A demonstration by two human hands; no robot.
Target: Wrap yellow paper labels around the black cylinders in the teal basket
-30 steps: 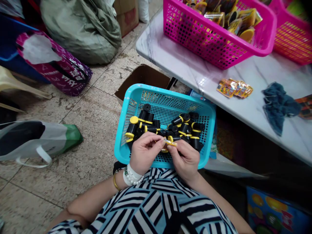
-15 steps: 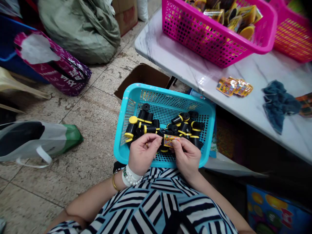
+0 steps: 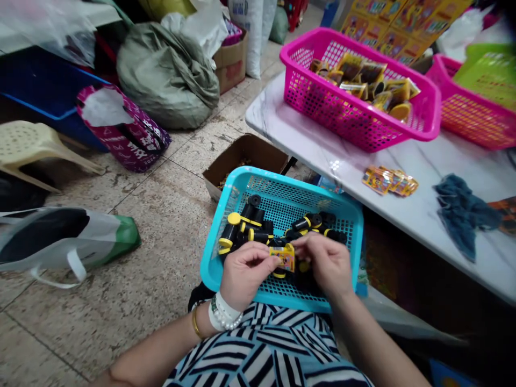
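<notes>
A small yellow-orange printed label (image 3: 284, 259) is pinched between the thumb and fingers of my left hand (image 3: 246, 271). My right hand (image 3: 327, 263) has its fingertips closed at the label's upper right edge, which curls up a little. Both hands are over a turquoise basket (image 3: 350, 215) at my lap. Inside it lie several black cylinders with yellow caps (image 3: 230, 232), some upright and some on their sides. Part of the pile is hidden under my hands.
On the marble-patterned table (image 3: 266, 107) stand a pink basket (image 3: 338, 115) of wrapped pieces, flat printed labels (image 3: 389, 180) and a blue cloth (image 3: 463, 212). A cardboard box (image 3: 213, 185) sits behind the turquoise basket. Bags, including a purple one (image 3: 124, 129), and a stool (image 3: 36, 142) are at left.
The view has tilted up, showing more of the room. The label has turned in my left hand, and my right hand has shifted from its face to its upper right edge.
</notes>
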